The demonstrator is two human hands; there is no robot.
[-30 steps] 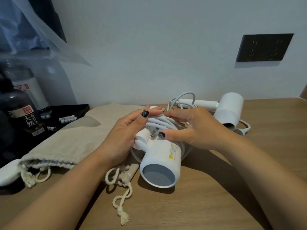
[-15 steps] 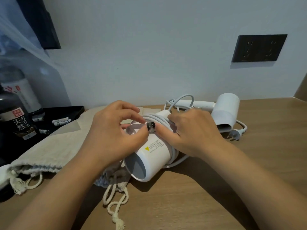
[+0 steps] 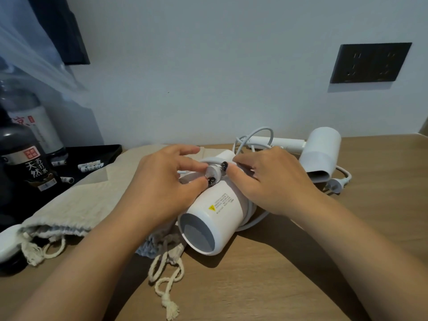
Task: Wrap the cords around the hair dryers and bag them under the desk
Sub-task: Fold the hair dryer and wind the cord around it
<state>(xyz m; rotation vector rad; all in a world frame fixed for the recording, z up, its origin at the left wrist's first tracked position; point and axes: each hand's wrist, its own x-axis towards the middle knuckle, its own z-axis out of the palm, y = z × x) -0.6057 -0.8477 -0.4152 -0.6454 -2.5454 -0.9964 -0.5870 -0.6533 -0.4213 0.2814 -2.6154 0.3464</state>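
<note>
Head view, second dryer (image 3: 320,156) behind, bottles (image 3: 27,163) left

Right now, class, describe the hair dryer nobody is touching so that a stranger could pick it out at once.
Start at the dark wall socket and drop to the wooden desk. The far hair dryer lies there against the wall. Unlike the near hair dryer between both hands, its cord trails loose.

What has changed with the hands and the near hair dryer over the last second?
The near hair dryer has turned, its open barrel now pointing toward the left. The left hand moved from its side onto the plug, pinching it; the right hand still presses the coiled cord. The far hair dryer and drawstring bag stayed put.
</note>
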